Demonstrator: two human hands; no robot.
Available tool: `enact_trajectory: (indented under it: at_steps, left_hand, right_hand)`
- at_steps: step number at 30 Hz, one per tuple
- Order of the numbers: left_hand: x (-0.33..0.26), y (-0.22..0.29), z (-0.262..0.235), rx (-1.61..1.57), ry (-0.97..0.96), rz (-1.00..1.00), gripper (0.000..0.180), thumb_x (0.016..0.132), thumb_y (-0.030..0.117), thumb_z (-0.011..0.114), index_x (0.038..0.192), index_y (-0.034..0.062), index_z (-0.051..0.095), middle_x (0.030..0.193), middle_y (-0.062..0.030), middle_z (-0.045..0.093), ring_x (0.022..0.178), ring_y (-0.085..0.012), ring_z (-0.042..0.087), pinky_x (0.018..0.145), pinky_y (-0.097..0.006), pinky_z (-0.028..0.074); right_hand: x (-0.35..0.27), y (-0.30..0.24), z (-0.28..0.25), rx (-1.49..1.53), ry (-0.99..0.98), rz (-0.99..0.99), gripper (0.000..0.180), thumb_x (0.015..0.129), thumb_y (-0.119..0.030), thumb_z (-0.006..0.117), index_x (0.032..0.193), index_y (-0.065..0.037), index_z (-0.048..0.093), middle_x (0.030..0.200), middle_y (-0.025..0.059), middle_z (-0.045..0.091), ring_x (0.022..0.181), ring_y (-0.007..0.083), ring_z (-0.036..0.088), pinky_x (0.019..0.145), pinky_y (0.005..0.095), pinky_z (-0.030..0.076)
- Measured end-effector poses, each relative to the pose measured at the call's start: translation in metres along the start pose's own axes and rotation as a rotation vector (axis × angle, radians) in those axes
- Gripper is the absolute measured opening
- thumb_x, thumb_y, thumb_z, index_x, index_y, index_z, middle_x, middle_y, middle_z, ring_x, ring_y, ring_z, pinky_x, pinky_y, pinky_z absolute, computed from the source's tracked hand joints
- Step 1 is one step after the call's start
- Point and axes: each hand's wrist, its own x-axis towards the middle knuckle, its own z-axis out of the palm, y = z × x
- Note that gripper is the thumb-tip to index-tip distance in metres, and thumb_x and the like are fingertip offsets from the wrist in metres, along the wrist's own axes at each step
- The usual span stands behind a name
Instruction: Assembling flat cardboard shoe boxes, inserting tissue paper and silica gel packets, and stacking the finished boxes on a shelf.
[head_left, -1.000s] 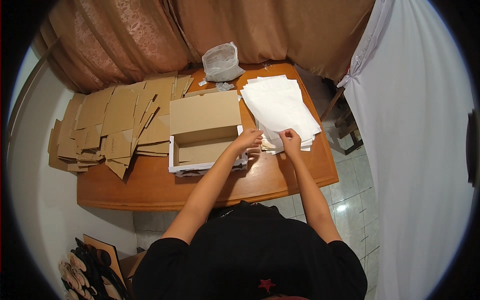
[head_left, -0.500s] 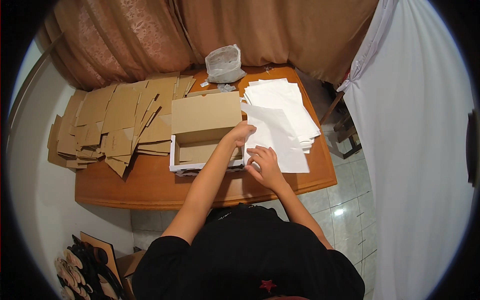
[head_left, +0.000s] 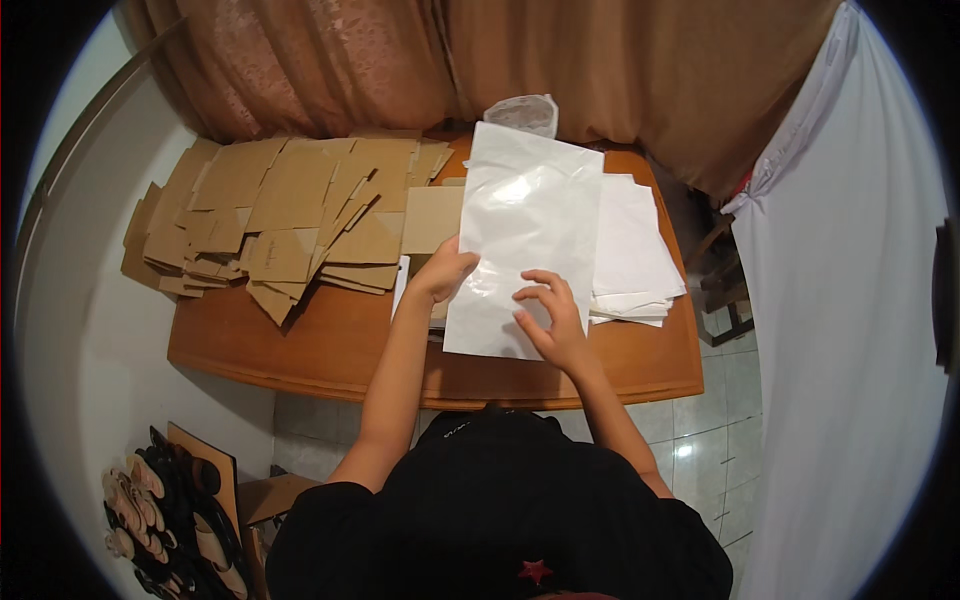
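My left hand [head_left: 443,272] pinches the left edge of a glossy white sheet of paper [head_left: 525,225], thumb on top. The sheet is raised in front of me, tilted up, and hides most of the open cardboard box [head_left: 432,221] behind it. Only the box's brown lid and a strip of its white left side show. Over the lower right part of the sheet is my right hand [head_left: 553,320], fingers apart and slightly curled, holding nothing. Whether its fingertips touch the paper I cannot tell. A stack of white paper [head_left: 635,245] lies on the right of the table.
Flattened cardboard pieces [head_left: 300,210] cover the left of the wooden table [head_left: 300,355]. A plastic bag [head_left: 525,115] stands at the back, partly behind the sheet. Several shoes [head_left: 180,510] sit at the lower left. A white curtain [head_left: 840,350] hangs on the right.
The sheet has been lifted off the stack and brought left, over the box. My left hand moved left with it; my right hand moved slightly right in view. The whole view also shifted.
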Motion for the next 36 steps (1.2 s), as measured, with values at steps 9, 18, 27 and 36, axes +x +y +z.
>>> enact_trajectory:
  at_steps: [9,18,27,36]
  left_hand:
    - [-0.025,-0.067,-0.087,0.137,0.232,-0.222,0.045,0.071,-0.007,0.050,0.115,-0.0026,0.047,0.100,-0.0092,0.056,0.084,-0.0154,0.055,0.072,-0.026,0.046]
    - [-0.038,-0.052,-0.063,0.920,0.715,0.148,0.041,0.072,0.012,0.063,0.110,0.0001,0.052,0.108,-0.0205,0.056,0.095,-0.0329,0.056,0.083,-0.037,0.045]
    - [-0.043,-0.046,-0.013,1.116,-0.283,0.030,0.051,0.083,0.054,0.045,0.112,0.0136,0.059,0.132,-0.0165,0.042,0.124,-0.0362,0.035,0.099,-0.049,0.028]
    - [0.017,-0.096,-0.035,1.236,-0.603,-0.329,0.080,0.074,0.081,0.015,0.138,0.0361,0.027,0.146,-0.0141,0.018,0.136,-0.0350,-0.003,0.108,-0.050,-0.004]
  right_hand:
    - [0.062,0.062,0.046,-0.201,-0.131,0.019,0.033,0.078,-0.017,0.060,0.109,-0.006,0.053,0.123,0.0199,0.044,0.115,0.0369,0.041,0.096,0.0424,0.035]
    - [0.077,0.116,0.091,-0.669,-0.342,0.191,0.053,0.080,-0.030,0.060,0.128,-0.016,0.043,0.142,0.0163,0.025,0.131,0.0369,0.022,0.102,0.0600,0.019]
    - [0.080,0.141,0.089,-0.687,-0.332,0.227,0.059,0.078,-0.034,0.062,0.130,-0.019,0.040,0.143,0.0163,0.023,0.132,0.0381,0.021,0.102,0.0603,0.019]
    - [0.078,0.145,0.095,-0.710,-0.306,0.228,0.064,0.075,-0.033,0.065,0.132,-0.018,0.038,0.143,0.0169,0.023,0.132,0.0383,0.020,0.102,0.0586,0.019]
